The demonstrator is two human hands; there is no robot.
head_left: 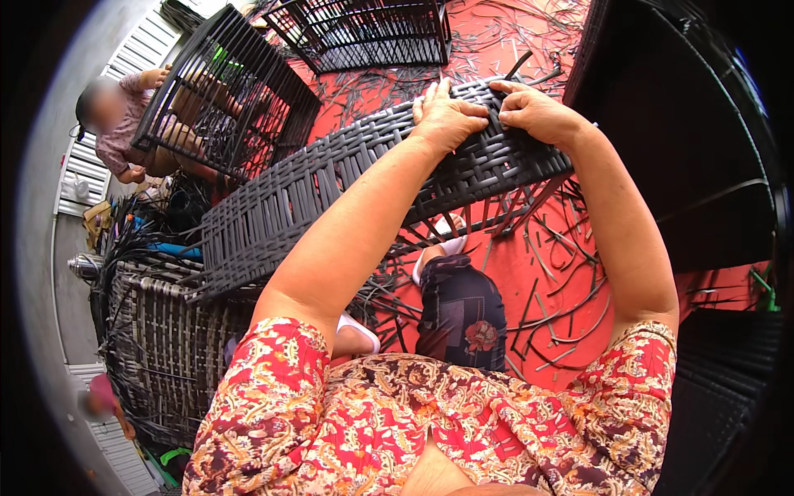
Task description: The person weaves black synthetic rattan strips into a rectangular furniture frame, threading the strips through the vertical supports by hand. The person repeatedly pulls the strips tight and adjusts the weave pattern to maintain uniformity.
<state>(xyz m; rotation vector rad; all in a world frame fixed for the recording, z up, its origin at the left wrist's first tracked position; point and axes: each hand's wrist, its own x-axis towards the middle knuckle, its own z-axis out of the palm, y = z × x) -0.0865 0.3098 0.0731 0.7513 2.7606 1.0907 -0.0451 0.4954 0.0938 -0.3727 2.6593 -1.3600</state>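
A long piece of black wicker weave, made of flat plastic strips on a frame, lies slanted in front of me, its right end under both hands. My left hand rests on top of the weave with fingers stretched out and thumb pointing right. Close beside it, my right hand is closed, thumb and forefinger pinched at the weave near the far edge. What the fingertips grip is mostly hidden; it looks like a black weaving strip. A loose strip end sticks up just beyond the right fingers.
Black strip offcuts litter the red floor. Another person sits at the far left by a black slatted frame. A second frame stands at the back. Brown-grey weave is left; a large black panel stands right.
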